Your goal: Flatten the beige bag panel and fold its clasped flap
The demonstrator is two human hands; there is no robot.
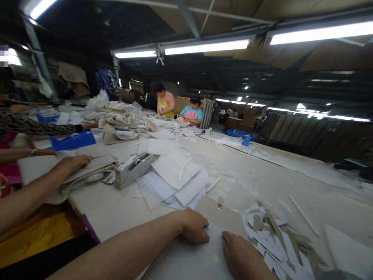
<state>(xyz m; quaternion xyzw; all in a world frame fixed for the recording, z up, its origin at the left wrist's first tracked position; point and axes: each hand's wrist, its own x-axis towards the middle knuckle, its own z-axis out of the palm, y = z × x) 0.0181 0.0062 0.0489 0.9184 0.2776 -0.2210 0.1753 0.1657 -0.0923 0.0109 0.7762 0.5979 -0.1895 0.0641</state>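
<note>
My left hand (194, 226) rests at the bottom centre, fingers curled down onto the far edge of a pale grey-white sheet (186, 258) lying on the table in front of me. Just to its right, my right hand (240, 254) lies flat on the same sheet, partly cut off by the frame's lower edge. Right behind the sheet is a beige flat piece (230, 219) with a small gold clasp (220, 202). To the right of my right hand lies a heap of white and tan paper strips (279, 239).
A grey tape dispenser (133, 169) and stacked white sheets (175, 177) lie ahead. A co-worker's hand (74, 162) presses on beige bags (93, 171) at left. Blue trays (72, 140) stand further back. Two people (164, 102) work at the long table's (262, 175) far end.
</note>
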